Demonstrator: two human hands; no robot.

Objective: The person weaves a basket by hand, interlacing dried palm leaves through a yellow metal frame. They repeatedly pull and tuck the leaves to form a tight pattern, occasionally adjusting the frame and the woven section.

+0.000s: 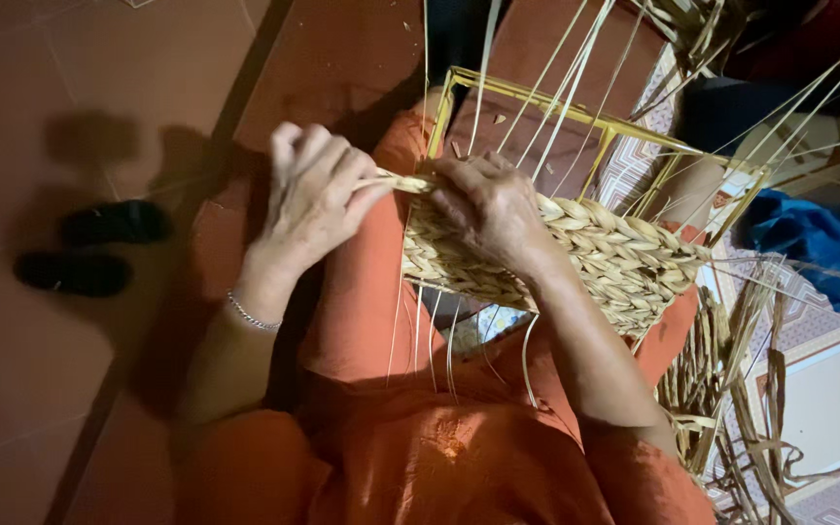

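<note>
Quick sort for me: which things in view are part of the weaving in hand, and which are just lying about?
In the work: left hand and right hand gripping the twisted strand; woven panel; yellow frame; thin upright strands.

Lying about: black sandals; blue cloth; loose dried fibre pile.

Woven basket [595, 258] on lap, sandals [94, 248] left.
</note>
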